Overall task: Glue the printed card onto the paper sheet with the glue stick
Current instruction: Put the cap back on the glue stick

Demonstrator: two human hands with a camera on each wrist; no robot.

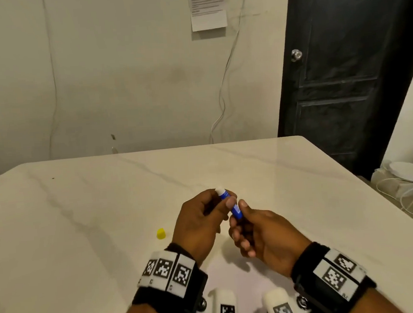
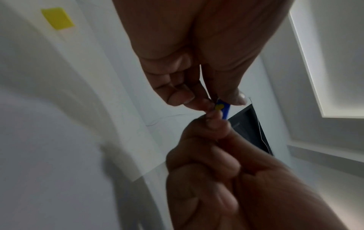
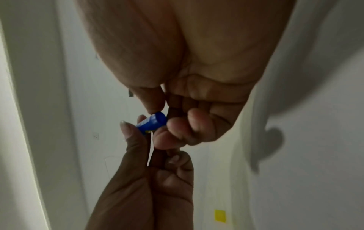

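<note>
Both hands hold a blue glue stick above the white marble table, its white tip pointing up and away. My left hand pinches the upper part between thumb and fingers. My right hand grips the lower end. The left wrist view shows the glue stick end-on between the fingertips; the right wrist view shows its round blue base. The yellow cap stands on the table left of my left hand. A pale paper sheet lies under my wrists. No printed card is in view.
The table's far edge meets a plain wall. A dark door stands at the back right. White cables and a round white object lie on the floor past the table's right edge.
</note>
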